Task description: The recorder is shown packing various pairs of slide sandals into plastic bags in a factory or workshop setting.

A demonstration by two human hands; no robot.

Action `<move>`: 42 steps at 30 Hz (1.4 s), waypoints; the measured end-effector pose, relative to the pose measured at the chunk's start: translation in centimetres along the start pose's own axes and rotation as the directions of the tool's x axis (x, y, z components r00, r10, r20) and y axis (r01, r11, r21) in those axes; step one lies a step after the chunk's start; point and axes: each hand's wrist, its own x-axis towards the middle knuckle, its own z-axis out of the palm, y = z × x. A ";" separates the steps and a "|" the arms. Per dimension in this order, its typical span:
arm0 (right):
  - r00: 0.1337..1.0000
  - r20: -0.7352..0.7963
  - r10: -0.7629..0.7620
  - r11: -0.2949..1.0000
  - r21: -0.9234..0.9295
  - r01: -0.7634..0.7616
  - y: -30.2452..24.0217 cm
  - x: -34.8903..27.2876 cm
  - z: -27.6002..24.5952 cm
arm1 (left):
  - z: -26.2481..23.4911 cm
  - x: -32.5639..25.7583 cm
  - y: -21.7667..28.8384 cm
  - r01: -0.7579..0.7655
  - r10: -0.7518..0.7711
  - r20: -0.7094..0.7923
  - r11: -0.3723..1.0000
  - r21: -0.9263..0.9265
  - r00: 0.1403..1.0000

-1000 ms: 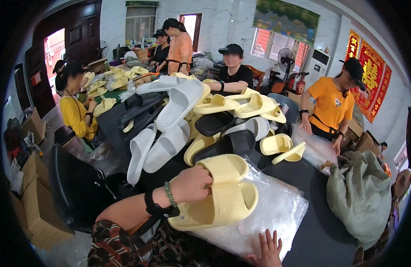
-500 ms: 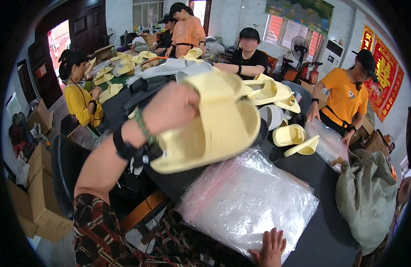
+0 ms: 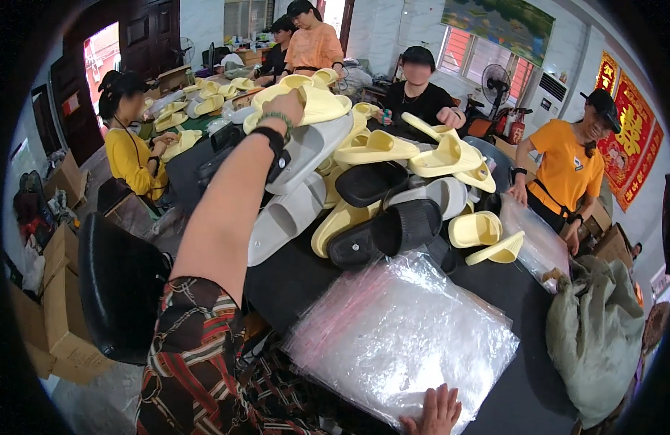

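Observation:
My left arm stretches far across the table, and my left hand is closed on a pair of yellow slide slippers at the top of the slipper pile. Its fingertips are partly hidden by the slippers. Right beneath them is a grey slide slipper, and another grey slipper leans below that. On a stack of clear plastic bags with pinkish edges, my right hand lies flat with its fingers spread, holding nothing.
Black slippers and more yellow slippers lie heaped beyond the bags. A green-grey sack stands at the table's right edge. Several people sit or stand around the table. A black chair and cardboard boxes are at the left.
My left hand has carried the yellow slippers away from me, onto the top of the pile, uncovering the grey and black slippers nearer me. My right hand stays on the bags.

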 end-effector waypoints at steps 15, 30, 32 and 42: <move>0.998 -0.013 0.058 0.998 -0.019 -0.059 0.5 0.1 0.6 | -4.4 -5.9 0.1 -0.341 0.255 -0.369 0.920 -0.192 0.894; 0.996 -0.077 0.047 0.999 0.017 -0.046 1.0 0.0 -0.2 | -9.2 -48.6 7.9 -0.665 0.947 0.317 0.273 -0.695 0.058; 0.995 -0.098 -0.001 0.998 -0.060 -0.005 0.9 0.0 -0.4 | -7.5 -49.5 7.4 -0.756 0.937 0.314 0.316 -0.573 0.153; 0.998 0.021 -0.054 0.998 0.023 0.053 -0.5 -2.6 -3.1 | -6.0 -47.1 8.3 -0.755 0.958 0.241 0.273 -0.597 0.156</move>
